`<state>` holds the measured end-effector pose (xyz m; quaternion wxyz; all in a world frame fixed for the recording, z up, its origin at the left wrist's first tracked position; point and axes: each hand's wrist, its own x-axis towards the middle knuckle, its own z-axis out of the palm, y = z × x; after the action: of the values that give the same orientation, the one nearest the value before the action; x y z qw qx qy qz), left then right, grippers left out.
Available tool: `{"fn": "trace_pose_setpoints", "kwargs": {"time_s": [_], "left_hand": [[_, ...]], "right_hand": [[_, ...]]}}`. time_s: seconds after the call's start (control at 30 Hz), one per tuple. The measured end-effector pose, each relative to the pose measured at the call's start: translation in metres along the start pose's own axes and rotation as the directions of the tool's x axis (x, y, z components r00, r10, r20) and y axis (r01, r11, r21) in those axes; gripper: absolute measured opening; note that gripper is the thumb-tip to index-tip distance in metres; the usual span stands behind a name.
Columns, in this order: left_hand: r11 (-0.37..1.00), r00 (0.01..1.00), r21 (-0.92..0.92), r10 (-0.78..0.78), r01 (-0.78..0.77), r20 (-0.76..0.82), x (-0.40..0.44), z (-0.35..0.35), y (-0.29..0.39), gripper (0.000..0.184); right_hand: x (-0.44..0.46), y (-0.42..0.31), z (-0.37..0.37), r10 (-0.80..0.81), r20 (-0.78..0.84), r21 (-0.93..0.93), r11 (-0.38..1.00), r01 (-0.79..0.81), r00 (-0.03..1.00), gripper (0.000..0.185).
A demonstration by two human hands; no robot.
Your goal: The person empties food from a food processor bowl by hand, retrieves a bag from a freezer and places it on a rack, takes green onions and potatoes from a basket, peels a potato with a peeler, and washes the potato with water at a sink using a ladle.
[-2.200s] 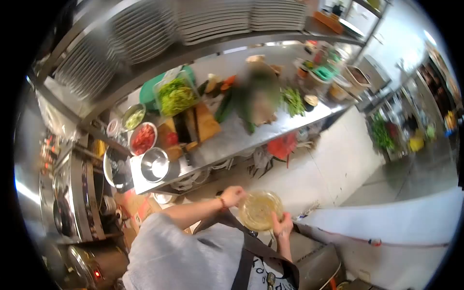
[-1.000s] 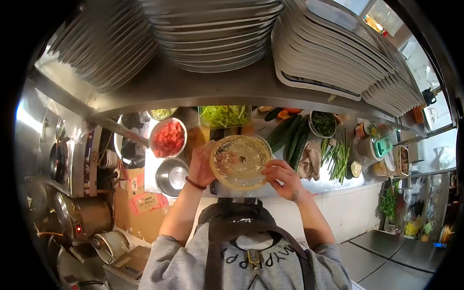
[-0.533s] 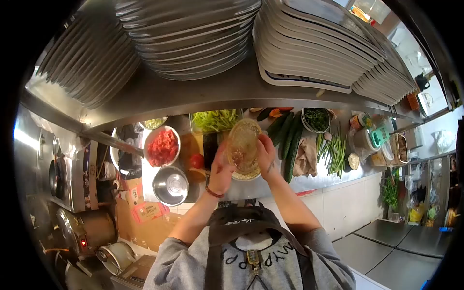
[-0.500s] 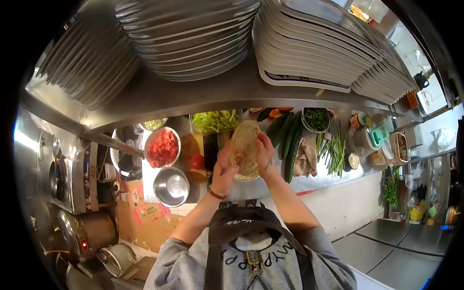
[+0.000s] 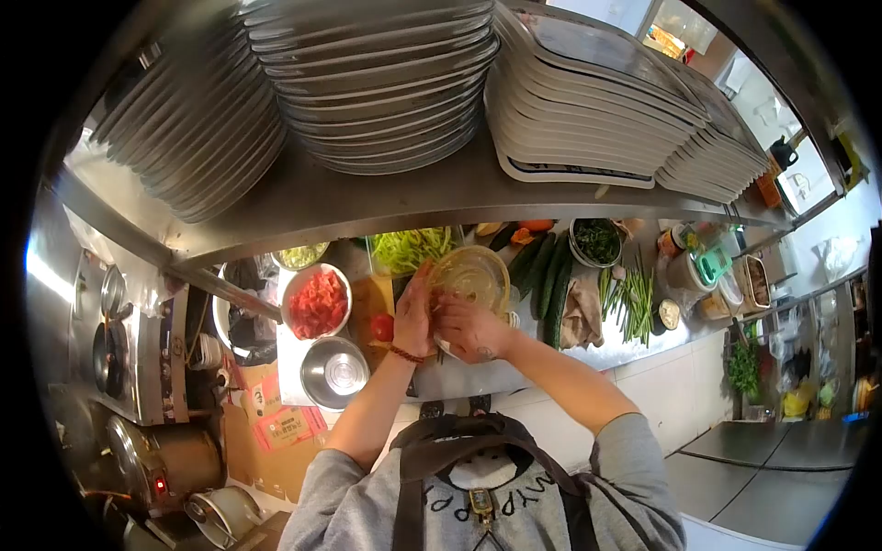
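Observation:
A round, clear yellowish lid or shallow dish is tilted above the counter. My left hand grips its left edge, with a beaded bracelet at the wrist. My right hand is at its inner face, fingers curled and pressed together near the lower left part; what they hold, if anything, is hidden. Under my hands a pale container is partly visible. To the left are a bowl of chopped red pieces, an empty steel bowl and a tomato. Behind stands a tray of sliced green vegetable.
Stacked plates fill the metal shelf above the counter. Cucumbers, a brown cloth, green stalks and a bowl of chopped greens lie to the right. A steel pot stands at lower left.
The lid or dish has turned from steeply tilted to flatter, facing me more. My right hand has moved from its right edge to its inner face at the lower left.

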<state>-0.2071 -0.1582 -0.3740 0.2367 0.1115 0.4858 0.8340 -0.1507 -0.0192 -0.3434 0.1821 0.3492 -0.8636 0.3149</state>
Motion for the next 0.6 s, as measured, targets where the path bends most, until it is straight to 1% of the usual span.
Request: {"fn": "trace_pose_setpoints", "kwargs": {"time_s": [0.03, 0.07, 0.13, 0.17, 0.2, 0.23, 0.27, 0.3, 0.33, 0.37, 0.4, 0.43, 0.47, 0.5, 0.53, 0.57, 0.6], "left_hand": [[0.996, 0.999, 0.079, -0.049, 0.049, -0.007, 0.000, 0.003, 0.005, 0.052], [0.996, 0.999, 0.079, -0.051, 0.051, -0.004, 0.001, 0.004, 0.000, 0.052], [0.989, 0.997, 0.139, -0.030, 0.039, -0.067, 0.009, -0.002, -0.019, 0.052], [0.989, 0.998, 0.141, -0.030, 0.039, -0.061, 0.015, -0.008, -0.028, 0.052], [0.993, 0.998, 0.118, 0.015, -0.008, -0.054, 0.021, -0.011, -0.034, 0.052], [0.994, 0.997, 0.094, 0.059, -0.054, -0.050, 0.026, -0.014, -0.042, 0.052], [0.994, 0.997, 0.092, 0.056, -0.052, -0.047, 0.026, -0.009, -0.040, 0.052], [0.997, 0.999, 0.073, 0.028, -0.024, -0.047, 0.022, -0.001, -0.033, 0.052], [0.998, 0.999, 0.059, -0.005, 0.008, -0.048, 0.016, 0.006, -0.027, 0.052], [0.997, 0.999, 0.068, -0.018, 0.022, -0.047, 0.012, 0.011, -0.024, 0.052], [0.993, 0.999, 0.110, 0.037, -0.033, -0.038, 0.011, 0.017, -0.023, 0.052], [0.989, 0.998, 0.146, 0.026, -0.016, -0.065, 0.017, 0.011, -0.029, 0.051], [0.983, 0.996, 0.182, 0.015, 0.002, -0.092, 0.022, 0.006, -0.035, 0.051], [0.976, 0.993, 0.215, 0.003, 0.023, -0.119, 0.028, 0.000, -0.041, 0.051], [0.927, 0.993, 0.367, 0.103, -0.075, -0.057, 0.033, -0.015, -0.049, 0.051], [0.924, 0.995, 0.373, 0.099, -0.079, -0.034, 0.031, -0.014, -0.042, 0.051], [0.922, 0.995, 0.379, 0.095, -0.084, -0.010, 0.029, -0.012, -0.035, 0.051]], "right_hand": [[-0.004, -0.002, -0.004, -0.074, 0.072, -0.033, 0.997, 0.076, 0.995, 0.022], [-0.013, 0.003, -0.006, -0.071, 0.071, -0.034, 0.997, 0.073, 0.995, 0.022], [-0.032, 0.020, -0.006, -0.124, 0.171, -0.022, 0.991, 0.130, 0.977, 0.024], [-0.035, 0.019, -0.010, -0.122, 0.168, -0.027, 0.991, 0.128, 0.978, 0.024], [-0.038, 0.016, -0.015, -0.005, 0.058, -0.076, 0.997, 0.010, 0.998, 0.026], [-0.039, 0.016, -0.019, 0.108, -0.058, -0.110, 0.987, -0.113, 0.993, 0.029], [-0.037, 0.017, -0.018, 0.111, -0.058, -0.112, 0.987, -0.117, 0.992, 0.029], [-0.032, 0.020, -0.013, 0.277, -0.248, -0.107, 0.944, -0.311, 0.928, 0.033], [-0.028, 0.020, -0.006, 0.423, -0.427, -0.058, 0.869, -0.492, 0.799, 0.037], [-0.028, 0.022, 0.005, 0.435, -0.432, -0.047, 0.864, -0.502, 0.790, 0.037], [-0.029, 0.024, 0.014, 0.379, -0.471, -0.072, 0.883, -0.463, 0.797, 0.040], [-0.032, 0.026, 0.020, 0.318, -0.508, -0.105, 0.900, -0.424, 0.800, 0.043], [-0.037, 0.020, 0.023, 0.322, -0.514, -0.106, 0.896, -0.432, 0.795, 0.043], [-0.045, 0.009, 0.026, 0.315, -0.382, -0.125, 0.914, -0.387, 0.869, 0.045], [-0.051, 0.003, 0.026, 0.301, -0.239, -0.136, 0.931, -0.338, 0.923, 0.047], [-0.058, 0.008, 0.026, 0.306, -0.238, -0.137, 0.929, -0.344, 0.922, 0.047], [-0.064, 0.017, 0.025, 0.346, -0.304, -0.130, 0.908, -0.398, 0.888, 0.048]]}}
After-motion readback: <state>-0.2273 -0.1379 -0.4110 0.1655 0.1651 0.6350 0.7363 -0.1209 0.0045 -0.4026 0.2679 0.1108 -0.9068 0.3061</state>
